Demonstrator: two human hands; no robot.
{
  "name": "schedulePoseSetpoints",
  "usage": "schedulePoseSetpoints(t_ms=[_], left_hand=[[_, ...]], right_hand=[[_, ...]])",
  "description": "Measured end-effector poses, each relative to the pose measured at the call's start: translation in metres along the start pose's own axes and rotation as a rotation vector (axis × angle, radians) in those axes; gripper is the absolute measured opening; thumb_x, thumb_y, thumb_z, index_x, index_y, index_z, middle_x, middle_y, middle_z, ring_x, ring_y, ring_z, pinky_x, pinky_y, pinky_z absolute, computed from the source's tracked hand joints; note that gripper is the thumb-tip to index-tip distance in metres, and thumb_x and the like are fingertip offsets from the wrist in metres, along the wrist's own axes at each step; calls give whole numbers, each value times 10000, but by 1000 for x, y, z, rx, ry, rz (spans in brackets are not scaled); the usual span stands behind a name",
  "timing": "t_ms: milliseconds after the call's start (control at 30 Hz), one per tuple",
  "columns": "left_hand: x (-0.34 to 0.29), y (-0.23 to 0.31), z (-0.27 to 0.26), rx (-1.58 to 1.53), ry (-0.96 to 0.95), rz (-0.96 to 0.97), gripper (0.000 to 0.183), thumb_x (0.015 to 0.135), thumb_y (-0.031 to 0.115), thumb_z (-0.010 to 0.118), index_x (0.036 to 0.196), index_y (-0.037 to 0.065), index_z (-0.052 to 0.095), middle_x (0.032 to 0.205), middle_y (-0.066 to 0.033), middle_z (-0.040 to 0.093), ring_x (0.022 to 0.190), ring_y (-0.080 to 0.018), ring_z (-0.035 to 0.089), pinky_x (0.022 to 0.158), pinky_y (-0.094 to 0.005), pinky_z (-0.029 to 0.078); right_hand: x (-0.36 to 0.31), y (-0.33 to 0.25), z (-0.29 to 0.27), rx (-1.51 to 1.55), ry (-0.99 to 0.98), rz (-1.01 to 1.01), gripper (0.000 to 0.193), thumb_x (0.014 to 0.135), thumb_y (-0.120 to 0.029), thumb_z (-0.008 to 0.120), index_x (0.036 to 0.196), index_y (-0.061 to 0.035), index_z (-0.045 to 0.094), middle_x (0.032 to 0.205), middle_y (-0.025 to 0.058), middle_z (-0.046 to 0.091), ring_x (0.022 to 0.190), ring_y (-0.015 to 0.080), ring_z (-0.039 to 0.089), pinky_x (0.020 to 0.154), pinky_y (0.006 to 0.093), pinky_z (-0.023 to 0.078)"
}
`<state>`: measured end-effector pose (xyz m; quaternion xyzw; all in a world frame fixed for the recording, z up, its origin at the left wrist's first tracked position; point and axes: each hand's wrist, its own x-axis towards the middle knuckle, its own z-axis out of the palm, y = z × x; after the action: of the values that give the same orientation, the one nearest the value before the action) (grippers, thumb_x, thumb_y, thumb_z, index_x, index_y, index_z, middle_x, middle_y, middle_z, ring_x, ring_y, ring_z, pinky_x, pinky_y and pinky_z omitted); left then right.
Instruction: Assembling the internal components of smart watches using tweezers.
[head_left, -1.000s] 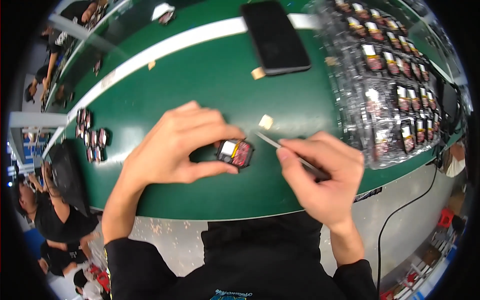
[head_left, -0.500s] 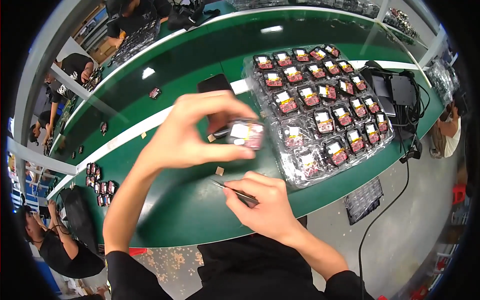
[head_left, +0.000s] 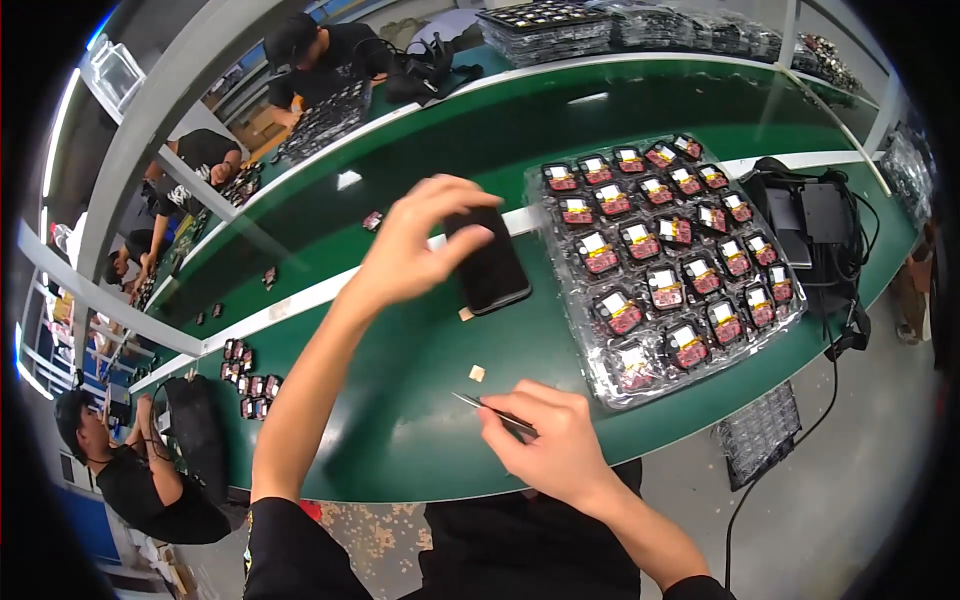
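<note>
Right grip [head_left: 555, 440] pinches slim tool [head_left: 512, 424]

Left grip [head_left: 415, 245], thumb and fingers apart, overlaps the black phone [head_left: 495, 275] in view. To the right, a clear tray [head_left: 592, 362] bears rows of black-and-red modules [head_left: 664, 288] on the green surface [head_left: 400, 440].

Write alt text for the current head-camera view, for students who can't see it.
A person's right hand holds a thin, pointed tool over a green table, while the open left hand partly hides a black phone. At right, a clear plastic tray holds rows of small black-and-red devices; more sit clustered at left.
</note>
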<state>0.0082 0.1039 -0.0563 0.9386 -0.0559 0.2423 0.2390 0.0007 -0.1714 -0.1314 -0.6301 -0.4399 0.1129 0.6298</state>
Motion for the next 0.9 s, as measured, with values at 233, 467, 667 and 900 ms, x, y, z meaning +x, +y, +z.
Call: schedulePoseSetpoints(t_ms=[233,467,667,900], left_hand=[[-92,-150,-49,580,130,-606,560,959,364,843,1391,41,694,1289,-170,718,1161,-314,710,1023,-422,571],[-93,-140,-51,192,123,-301,482,962,190,844,1390,33,688,1173,-152,734,1045,-281,728,958,-401,590],[-139,-27,-45,-50,-146,-200,548,939,159,858,1443,56,671,1300,-128,733,1233,-323,666,1113,-437,509],[-180,29,-47,-135,-25,-300,818,805,241,961,1521,35,623,1429,-174,672,1184,-319,682,1086,-446,541]], right_hand=[[3,-7,8,-16,-59,8,111,900,-16,822,1005,18,833,733,71,688,552,141,615,509,306,452],[4,-9,12,-60,-49,0,113,894,-9,820,1003,19,825,753,68,689,548,131,590,512,294,448],[4,-11,5,-118,-5,51,122,881,26,836,1003,26,836,720,50,684,564,81,583,508,253,411],[6,-6,8,-137,-19,92,136,872,40,852,1006,39,836,708,35,664,538,52,517,498,242,347]])
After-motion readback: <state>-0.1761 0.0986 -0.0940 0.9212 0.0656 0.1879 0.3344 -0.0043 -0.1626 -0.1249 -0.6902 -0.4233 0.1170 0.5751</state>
